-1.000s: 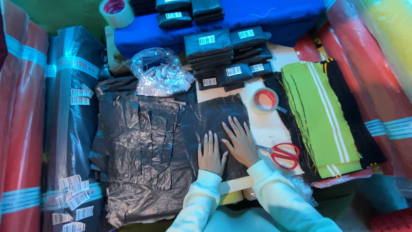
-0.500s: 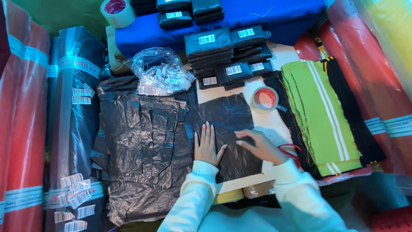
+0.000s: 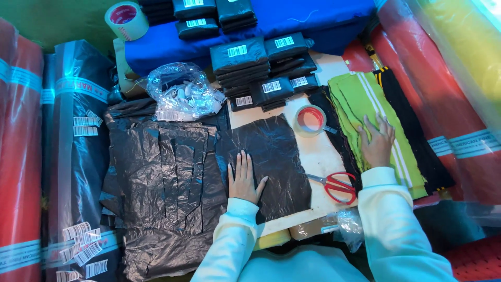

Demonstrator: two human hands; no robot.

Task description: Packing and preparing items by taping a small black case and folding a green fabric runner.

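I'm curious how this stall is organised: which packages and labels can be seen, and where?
Black flat packets, white barcode labels, stacked at the top centre.
Clear bag of white tags, left of them.
White barcode stickers on the dark roll, lower left.
Pale printed bands around the red roll, right.

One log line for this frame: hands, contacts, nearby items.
left hand: flat on black plastic sheet | right hand: flat on green fabric stack | red scissors: untouched, between hands
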